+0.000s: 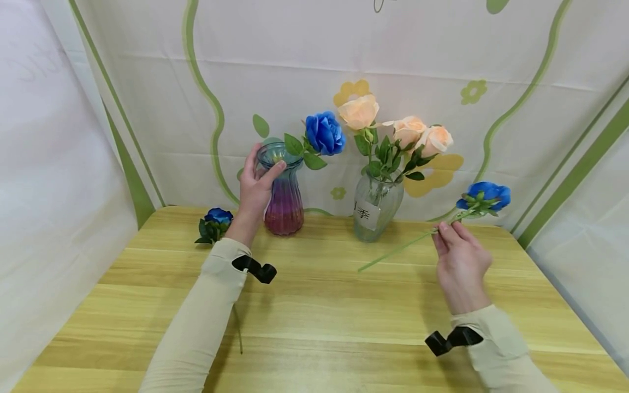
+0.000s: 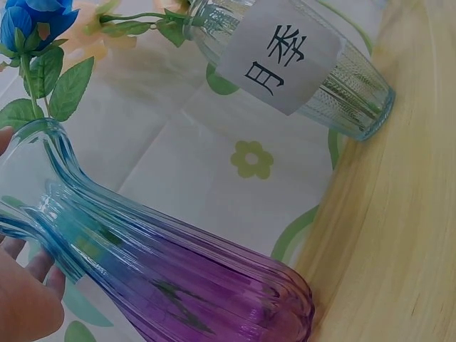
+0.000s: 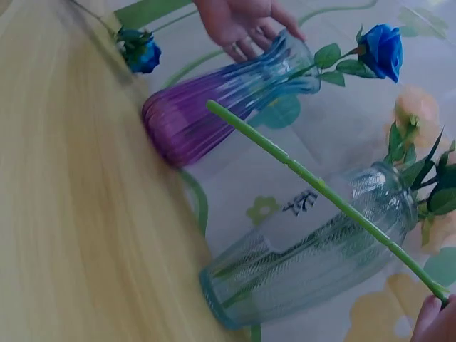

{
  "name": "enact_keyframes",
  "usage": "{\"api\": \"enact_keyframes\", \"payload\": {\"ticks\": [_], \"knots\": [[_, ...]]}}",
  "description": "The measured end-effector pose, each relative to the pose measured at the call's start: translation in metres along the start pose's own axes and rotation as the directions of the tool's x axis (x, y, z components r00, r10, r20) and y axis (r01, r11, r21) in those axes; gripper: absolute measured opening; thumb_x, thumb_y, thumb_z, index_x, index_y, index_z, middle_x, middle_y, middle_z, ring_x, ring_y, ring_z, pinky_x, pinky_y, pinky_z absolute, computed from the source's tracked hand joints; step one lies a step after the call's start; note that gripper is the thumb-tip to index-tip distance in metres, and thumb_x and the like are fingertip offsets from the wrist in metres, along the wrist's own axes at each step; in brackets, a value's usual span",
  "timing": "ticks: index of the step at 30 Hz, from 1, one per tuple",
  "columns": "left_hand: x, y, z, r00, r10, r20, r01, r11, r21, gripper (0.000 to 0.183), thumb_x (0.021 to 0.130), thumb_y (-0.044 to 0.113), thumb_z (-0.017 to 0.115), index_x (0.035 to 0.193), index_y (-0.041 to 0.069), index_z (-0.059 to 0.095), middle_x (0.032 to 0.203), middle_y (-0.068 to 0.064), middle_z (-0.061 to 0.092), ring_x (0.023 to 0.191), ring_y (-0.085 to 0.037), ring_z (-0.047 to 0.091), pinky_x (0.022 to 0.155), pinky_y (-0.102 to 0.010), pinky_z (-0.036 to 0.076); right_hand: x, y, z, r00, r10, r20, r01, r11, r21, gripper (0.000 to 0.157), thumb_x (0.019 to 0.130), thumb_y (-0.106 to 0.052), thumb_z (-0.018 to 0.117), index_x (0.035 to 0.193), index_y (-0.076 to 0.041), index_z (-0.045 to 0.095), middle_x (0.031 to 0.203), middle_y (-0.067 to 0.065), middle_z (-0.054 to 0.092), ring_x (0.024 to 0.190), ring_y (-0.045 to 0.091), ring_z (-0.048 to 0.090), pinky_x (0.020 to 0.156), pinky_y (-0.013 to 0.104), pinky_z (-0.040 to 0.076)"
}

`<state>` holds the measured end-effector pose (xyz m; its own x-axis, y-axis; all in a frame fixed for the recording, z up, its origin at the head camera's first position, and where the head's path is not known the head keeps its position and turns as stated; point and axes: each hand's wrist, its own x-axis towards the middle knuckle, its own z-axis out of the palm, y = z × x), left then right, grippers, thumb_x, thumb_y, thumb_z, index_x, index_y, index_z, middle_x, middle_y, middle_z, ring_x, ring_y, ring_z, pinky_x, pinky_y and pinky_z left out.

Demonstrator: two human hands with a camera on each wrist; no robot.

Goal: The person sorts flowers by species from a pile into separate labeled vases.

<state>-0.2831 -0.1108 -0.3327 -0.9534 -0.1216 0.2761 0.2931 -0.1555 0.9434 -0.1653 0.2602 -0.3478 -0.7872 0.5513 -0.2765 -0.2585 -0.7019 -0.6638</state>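
My left hand grips the neck of a blue-to-purple ribbed glass vase standing near the table's back edge, its thumb at the rim. One blue rose with green leaves stands in that vase and leans right over the rim. On the right, my right hand pinches the stem of a second blue rose. Its bare green stem points left and down, above the table in front of the clear vase. A third blue rose lies on the table at left, its stem partly hidden under my left forearm.
A clear glass vase with a white label holds several peach roses between my hands. Behind the wooden table hangs a white cloth with green and yellow patterns. More white cloth hangs at both sides.
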Motion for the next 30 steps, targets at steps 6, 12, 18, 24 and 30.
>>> {"api": "enact_keyframes", "payload": {"ticks": [6, 12, 18, 24, 30], "knots": [[0.001, -0.002, 0.001, 1.000, -0.006, 0.002, 0.006, 1.000, -0.005, 0.084, 0.099, 0.034, 0.076, 0.168, 0.028, 0.030, 0.174, 0.006, 0.032, 0.151, -0.025, 0.043, 0.127, -0.048, 0.036, -0.007, 0.003, 0.015, 1.000, -0.007, 0.023, 0.005, 0.998, 0.062, 0.038, 0.089, 0.014, 0.075, 0.123, 0.000, 0.066, 0.102, 0.011, 0.071, 0.080, 0.020, 0.074, 0.072, 0.027, 0.063], [0.001, -0.002, 0.001, 1.000, -0.009, -0.006, 0.009, 1.000, -0.003, 0.083, 0.099, 0.034, 0.076, 0.168, 0.027, 0.030, 0.174, 0.005, 0.033, 0.150, -0.026, 0.044, 0.127, -0.048, 0.036, -0.016, 0.004, 0.030, 0.999, -0.022, 0.049, 0.014, 0.988, 0.157, 0.040, 0.090, 0.013, 0.074, 0.125, -0.001, 0.063, 0.109, 0.011, 0.068, 0.085, 0.022, 0.071, 0.076, 0.027, 0.064], [0.002, -0.002, 0.000, 1.000, -0.010, -0.010, 0.010, 1.000, -0.020, 0.083, 0.099, 0.032, 0.076, 0.168, 0.028, 0.030, 0.173, 0.005, 0.033, 0.150, -0.024, 0.045, 0.128, -0.047, 0.036, -0.029, 0.012, 0.048, 0.995, -0.089, 0.050, 0.079, 0.979, 0.186, 0.046, 0.087, 0.011, 0.079, 0.128, -0.002, 0.064, 0.113, 0.011, 0.069, 0.088, 0.022, 0.071, 0.077, 0.028, 0.064], [0.001, -0.002, -0.001, 1.000, -0.005, -0.004, 0.005, 1.000, -0.004, 0.084, 0.099, 0.035, 0.076, 0.168, 0.028, 0.029, 0.174, 0.006, 0.033, 0.151, -0.024, 0.045, 0.128, -0.047, 0.036, -0.040, 0.022, 0.064, 0.984, -0.168, 0.060, 0.154, 0.970, 0.190, 0.036, 0.089, 0.007, 0.080, 0.120, -0.002, 0.065, 0.100, 0.011, 0.075, 0.089, 0.024, 0.074, 0.080, 0.030, 0.063], [0.001, -0.003, -0.001, 1.000, -0.007, -0.003, 0.007, 1.000, 0.010, 0.084, 0.098, 0.036, 0.076, 0.168, 0.030, 0.030, 0.175, 0.006, 0.030, 0.152, -0.024, 0.043, 0.128, -0.047, 0.035, -0.051, 0.033, 0.080, 0.967, -0.248, 0.064, 0.232, 0.955, 0.187, 0.030, 0.090, 0.004, 0.081, 0.115, -0.001, 0.067, 0.101, 0.012, 0.077, 0.088, 0.023, 0.076, 0.083, 0.030, 0.063]]}}
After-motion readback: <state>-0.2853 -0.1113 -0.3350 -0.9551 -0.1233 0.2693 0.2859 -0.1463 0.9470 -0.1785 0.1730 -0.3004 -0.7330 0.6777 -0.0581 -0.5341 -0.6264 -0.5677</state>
